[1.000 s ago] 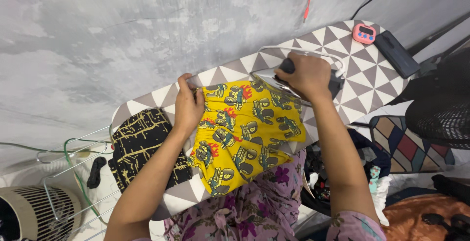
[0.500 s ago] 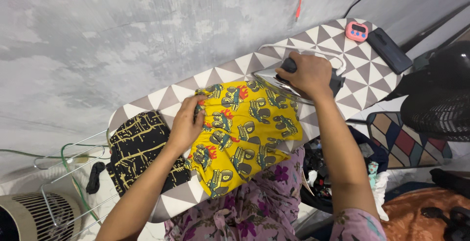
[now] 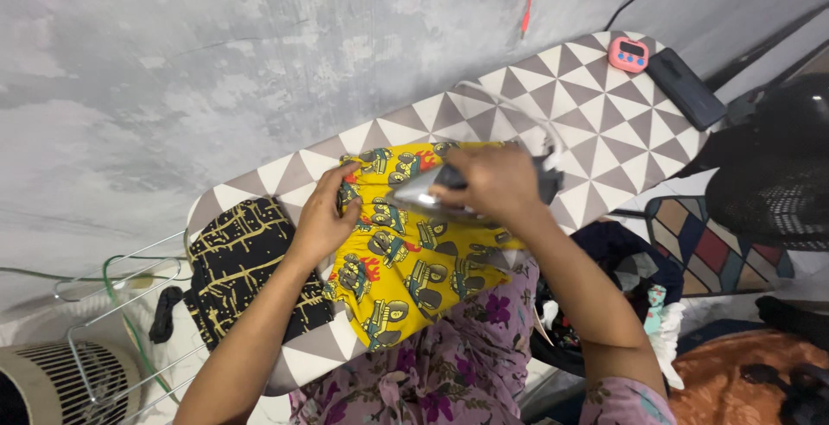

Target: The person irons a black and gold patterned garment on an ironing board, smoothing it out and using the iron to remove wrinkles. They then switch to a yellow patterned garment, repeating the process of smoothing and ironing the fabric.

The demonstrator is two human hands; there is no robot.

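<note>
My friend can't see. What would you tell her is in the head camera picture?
A person's right hand pushes an iron across yellow shorts with a truck print on a triangle-patterned ironing board, while the left hand holds the shorts flat. A black and gold cloth lies beside them.

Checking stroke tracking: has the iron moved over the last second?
Yes. The iron, in the right hand, slid left from the yellow shorts' right edge, away from the pink timer.

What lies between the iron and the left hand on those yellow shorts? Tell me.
Nothing visible but a short stretch of bare yellow shorts. The right hand grips the iron on the fabric, tip pointing toward the left hand, which presses the waistband flat. The black patterned cloth lies beyond the left hand.
</note>
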